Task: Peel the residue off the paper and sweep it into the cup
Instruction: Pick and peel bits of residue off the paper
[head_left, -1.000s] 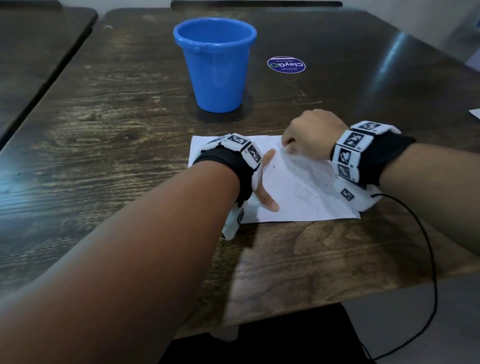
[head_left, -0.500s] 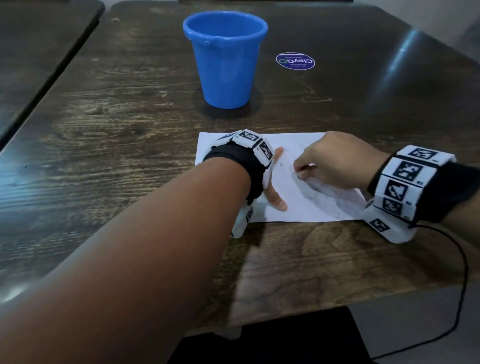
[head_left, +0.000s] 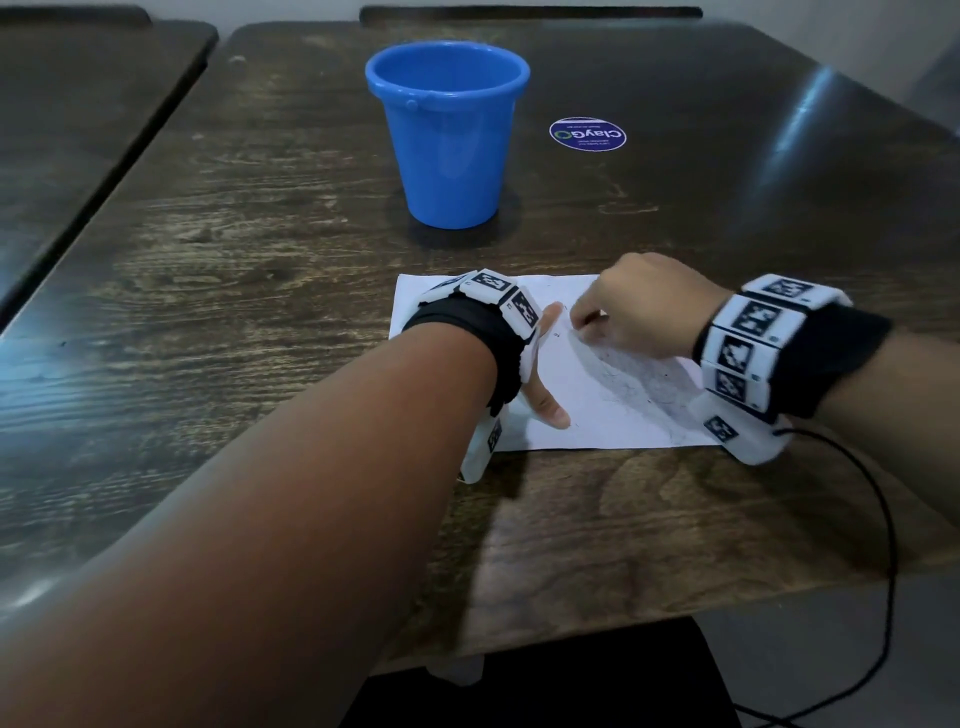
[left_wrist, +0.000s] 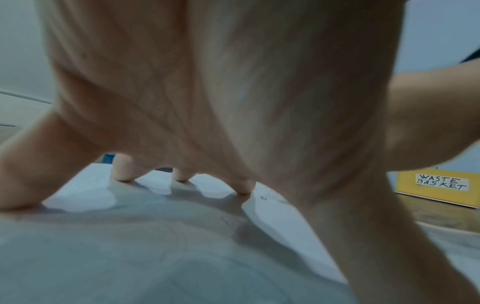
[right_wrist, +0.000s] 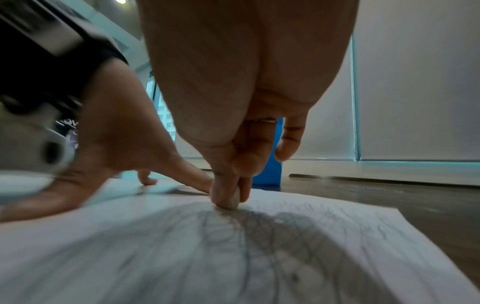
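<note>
From the head view we're over a dark wood-grain table (head_left: 260, 270), worn pale in streaks, with a second dark table (head_left: 78, 119) off to the far left across a narrow gap and a pale wall strip along the far edge. The blue cup (head_left: 448, 140) stands upright in the far middle, well apart from the white paper (head_left: 597, 410), which lies flat just inside the near edge, with bare wood all around it. A round purple sticker (head_left: 587, 134) sits to the right of the cup. The left hand (head_left: 540, 384) is spread flat on the paper's left part, thumb pointing near; the right hand (head_left: 649, 306) is curled over the paper's far-right part, above a grey scribbled patch (head_left: 639, 384). A black cable (head_left: 883, 519) loops off the near right edge over grey floor. Switching to the left wrist: the palm (left_wrist: 207, 82) arches up, straight fingertips (left_wrist: 122, 174) planted on the sheet (left_wrist: 155, 246), holding nothing, just pressing. Far right, a yellow box (left_wrist: 439, 189) labelled "WASTE BASKET" rests on the wood. Now the right wrist: thumb and fingers (right_wrist: 226, 181) pinch a small pale lump (right_wrist: 233, 200), its lower end touching the paper (right_wrist: 311, 236) right at the far end of the pencil-grey scribble (right_wrist: 246, 236). The left hand's fingers (right_wrist: 182, 170) press the sheet just beside it. The cup (right_wrist: 270, 164) shows blue behind the fingers, and the paper's right edge gives way to bare wood, with pale wall panels beyond.
</note>
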